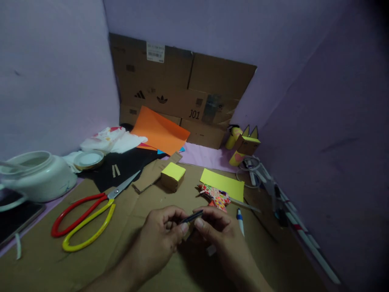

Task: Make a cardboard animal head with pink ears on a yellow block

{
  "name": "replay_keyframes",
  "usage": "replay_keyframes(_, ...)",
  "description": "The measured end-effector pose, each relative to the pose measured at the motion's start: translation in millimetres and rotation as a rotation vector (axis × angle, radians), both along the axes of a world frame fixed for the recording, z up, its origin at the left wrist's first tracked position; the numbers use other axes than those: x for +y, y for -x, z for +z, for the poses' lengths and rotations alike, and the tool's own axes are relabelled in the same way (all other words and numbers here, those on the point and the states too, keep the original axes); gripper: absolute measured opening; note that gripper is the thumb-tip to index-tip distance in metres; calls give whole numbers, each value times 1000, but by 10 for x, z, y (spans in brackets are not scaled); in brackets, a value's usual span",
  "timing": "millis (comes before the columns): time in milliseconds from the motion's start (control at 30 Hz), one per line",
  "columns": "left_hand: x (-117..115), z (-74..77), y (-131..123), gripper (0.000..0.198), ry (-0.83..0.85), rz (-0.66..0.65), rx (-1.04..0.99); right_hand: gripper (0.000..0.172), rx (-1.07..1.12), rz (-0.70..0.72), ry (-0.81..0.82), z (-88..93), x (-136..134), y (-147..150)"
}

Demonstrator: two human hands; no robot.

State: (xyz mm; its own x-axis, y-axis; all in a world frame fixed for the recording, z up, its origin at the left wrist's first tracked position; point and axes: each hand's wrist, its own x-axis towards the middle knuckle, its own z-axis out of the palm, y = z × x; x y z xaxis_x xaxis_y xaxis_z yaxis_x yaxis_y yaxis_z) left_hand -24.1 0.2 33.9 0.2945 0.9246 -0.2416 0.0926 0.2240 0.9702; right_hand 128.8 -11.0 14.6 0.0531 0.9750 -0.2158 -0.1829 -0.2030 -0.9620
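Between both hands is a small, thin dark strip (192,217) with a brownish piece under it; its exact kind is hard to make out in the dim light. My left hand (164,231) pinches its left end between thumb and fingers. At the other end, my right hand (217,227) is closed on it the same way. Just beyond the hands sits a small cardboard box with a yellow top (173,172). A flower-patterned glue gun-like object (215,196) lies past my right hand, and a blue and white pen (240,221) lies beside that hand.
Large scissors with red and yellow handles (100,211) lie at left, near a white pot (33,178) and a jar lid (88,159). Behind are orange paper (161,129), a yellow sheet (223,182) and a yellow and cardboard figure (247,142). Purple walls stand on both sides.
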Motion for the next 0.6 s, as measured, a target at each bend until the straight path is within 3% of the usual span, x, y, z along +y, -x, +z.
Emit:
replay_keyframes(267, -23, 9, 5, 27, -39, -36, 50, 31, -15, -48, -89, 31, -43, 5)
replay_keyframes(600, -29, -29, 5, 29, -55, -53, 51, 28, -37, -82, -72, 11, -28, 8)
